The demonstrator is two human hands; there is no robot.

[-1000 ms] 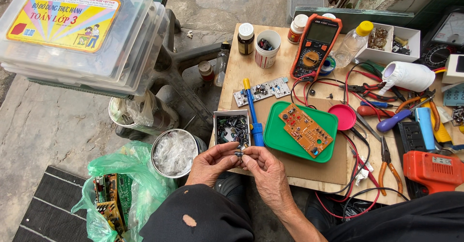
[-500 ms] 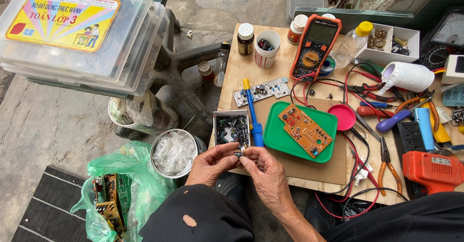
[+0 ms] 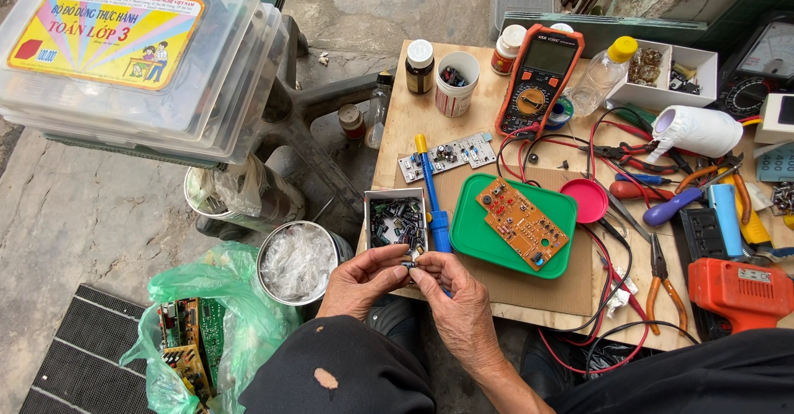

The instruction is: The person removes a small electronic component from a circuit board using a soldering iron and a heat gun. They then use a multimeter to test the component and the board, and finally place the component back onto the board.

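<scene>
Small dark part (image 3: pixel 409 263): lower centre of frame, at the table (image 3: pixel 513 286) edge, below the parts box (image 3: pixel 395 220).
Left hand (image 3: pixel 360 280): fingertip grip pinched on it.
Right hand (image 3: pixel 455 294): fingertips closed on it too.

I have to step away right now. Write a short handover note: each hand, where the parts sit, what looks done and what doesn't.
Left hand and right hand: fingertips together, pinching one small dark component at the table's near edge.
Small box of similar components: open, just beyond the hands.
Orange circuit board: lying on the green tray, untouched.
Blue tool: between box and tray.
Multimeter: further back.
Done: one component is out of the box.
Left: component not yet on the board.
</scene>
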